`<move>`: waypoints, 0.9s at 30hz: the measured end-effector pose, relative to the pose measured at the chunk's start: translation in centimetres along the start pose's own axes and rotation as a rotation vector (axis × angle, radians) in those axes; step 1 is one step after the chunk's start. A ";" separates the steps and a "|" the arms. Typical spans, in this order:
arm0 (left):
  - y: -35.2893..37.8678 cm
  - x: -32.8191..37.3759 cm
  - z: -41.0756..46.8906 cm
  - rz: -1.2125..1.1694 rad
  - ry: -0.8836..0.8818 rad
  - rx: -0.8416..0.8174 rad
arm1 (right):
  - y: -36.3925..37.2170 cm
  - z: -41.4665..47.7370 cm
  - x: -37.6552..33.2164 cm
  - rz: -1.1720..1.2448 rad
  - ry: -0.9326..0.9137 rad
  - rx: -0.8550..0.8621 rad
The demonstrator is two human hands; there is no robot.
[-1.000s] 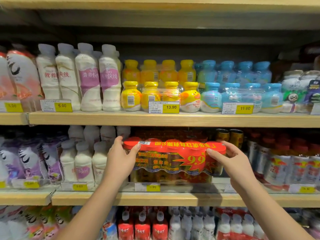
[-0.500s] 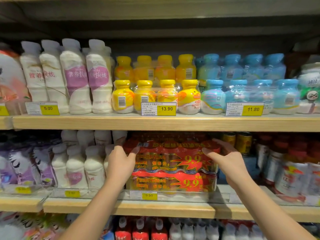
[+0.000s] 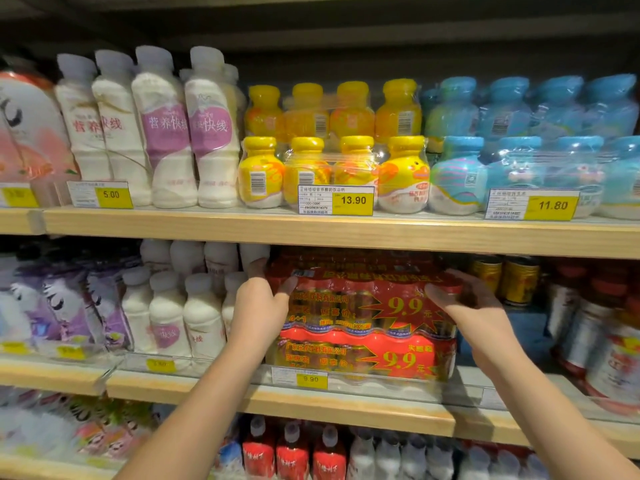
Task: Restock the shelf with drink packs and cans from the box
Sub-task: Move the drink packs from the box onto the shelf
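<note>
The drink pack [image 3: 360, 299] lies stacked on the lower pack [image 3: 360, 358], which stands on the middle shelf [image 3: 277, 400]. The left hand [image 3: 258, 306] clamps the upper pack's left end, thumb on the front film. The right hand [image 3: 474, 313] curls round its right end. Each pack is a shrink-wrapped row of red-capped bottles. Expect a fairly heavy, semi-rigid load with slippery film, so support both ends. White bottles [image 3: 166, 313] stand left of the lower pack, and gold cans [image 3: 505, 278] are above and to its right. The box is not in view.
</note>
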State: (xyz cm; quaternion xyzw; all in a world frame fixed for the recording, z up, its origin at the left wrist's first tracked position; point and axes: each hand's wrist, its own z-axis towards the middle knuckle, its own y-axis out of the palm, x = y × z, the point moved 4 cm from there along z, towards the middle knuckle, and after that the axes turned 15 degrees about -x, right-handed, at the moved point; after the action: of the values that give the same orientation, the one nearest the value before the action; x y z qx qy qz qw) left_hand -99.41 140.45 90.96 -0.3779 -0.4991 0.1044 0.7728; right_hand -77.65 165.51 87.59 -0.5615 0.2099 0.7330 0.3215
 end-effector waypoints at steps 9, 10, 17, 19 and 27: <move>0.5 0.4 -0.2 -0.068 0.106 0.024 | 0.4 -0.7 0.0 -0.077 -0.026 -0.002; 0.5 0.3 0.0 -0.078 0.104 0.017 | 0.5 -0.7 -0.1 -0.071 -0.026 -0.002; 0.9 -0.1 -0.7 -0.061 0.054 -0.021 | 0.5 -0.8 0.1 -0.063 -0.002 -0.018; 1.1 -0.2 -1.2 -0.065 0.030 -0.030 | 0.4 -0.9 0.2 -0.080 0.000 -0.021; 0.4 0.7 -2.8 -0.060 0.083 -0.030 | -0.3 -1.7 -0.6 -0.159 -0.002 -0.022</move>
State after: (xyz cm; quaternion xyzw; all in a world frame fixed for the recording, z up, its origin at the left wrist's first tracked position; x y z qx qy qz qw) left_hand -96.59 139.73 90.51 -0.3781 -0.4791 0.0578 0.7900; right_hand -76.20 164.48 87.73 -0.5792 0.1564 0.7079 0.3728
